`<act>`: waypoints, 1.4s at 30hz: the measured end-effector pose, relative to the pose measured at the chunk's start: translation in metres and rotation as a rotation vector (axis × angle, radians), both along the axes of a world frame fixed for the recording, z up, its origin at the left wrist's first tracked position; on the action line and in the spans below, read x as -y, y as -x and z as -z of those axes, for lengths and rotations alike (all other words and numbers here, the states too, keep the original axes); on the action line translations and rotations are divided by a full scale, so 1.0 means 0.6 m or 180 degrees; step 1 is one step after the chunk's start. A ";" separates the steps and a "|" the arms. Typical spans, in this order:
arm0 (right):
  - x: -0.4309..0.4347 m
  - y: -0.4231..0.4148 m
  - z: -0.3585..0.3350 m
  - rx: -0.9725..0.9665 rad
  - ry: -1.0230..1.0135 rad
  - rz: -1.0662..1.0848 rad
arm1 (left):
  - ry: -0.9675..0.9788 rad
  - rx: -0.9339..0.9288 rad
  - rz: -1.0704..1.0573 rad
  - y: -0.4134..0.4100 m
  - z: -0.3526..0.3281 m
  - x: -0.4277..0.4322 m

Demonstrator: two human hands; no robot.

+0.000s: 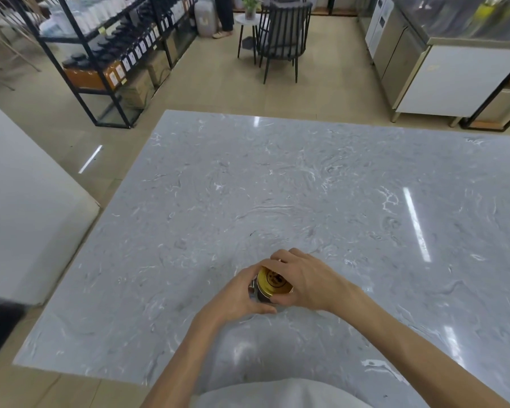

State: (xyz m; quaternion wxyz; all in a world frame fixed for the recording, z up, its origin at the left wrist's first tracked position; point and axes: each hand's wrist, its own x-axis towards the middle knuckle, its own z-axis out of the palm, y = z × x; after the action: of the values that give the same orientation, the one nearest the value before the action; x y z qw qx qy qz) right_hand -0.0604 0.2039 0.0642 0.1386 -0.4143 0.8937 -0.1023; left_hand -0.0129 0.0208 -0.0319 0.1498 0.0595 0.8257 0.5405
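Note:
A small glass jar with a gold lid [273, 282] stands on the grey marble table [306, 187], near its front middle. My left hand [236, 295] wraps round the jar's body from the left. My right hand [304, 279] comes from the right and grips the gold lid, fingers curled over its far rim and thumb at its near edge. Most of the jar's body is hidden by both hands.
A black metal rack [112, 54] with bottles and boxes stands at the back left. A dark chair [283, 33] and a small round table [248, 22] are behind the marble table, a steel cabinet [409, 63] at the back right, a white counter [21, 201] to the left.

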 end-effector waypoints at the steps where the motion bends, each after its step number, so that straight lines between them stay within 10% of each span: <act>1: -0.001 0.004 -0.002 0.0105 0.0021 -0.0082 | 0.0027 0.0030 -0.0018 0.000 0.004 0.001; 22: 0.002 0.016 -0.004 0.0437 0.0054 -0.0049 | 0.0035 0.0299 0.0002 0.003 0.016 0.006; 31: 0.023 -0.017 0.003 -0.0784 -0.0649 0.0514 | -0.0026 0.0307 0.0093 -0.001 0.010 0.004; 42: 0.013 -0.011 -0.013 -0.0180 -0.0223 -0.0041 | 0.0240 0.0401 0.0051 0.000 0.019 0.004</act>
State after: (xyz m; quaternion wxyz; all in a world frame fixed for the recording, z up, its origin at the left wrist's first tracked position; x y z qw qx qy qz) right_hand -0.0538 0.1962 0.0719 0.1284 -0.4177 0.8976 -0.0583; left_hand -0.0126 0.0182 -0.0431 0.2079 0.0263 0.8340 0.5105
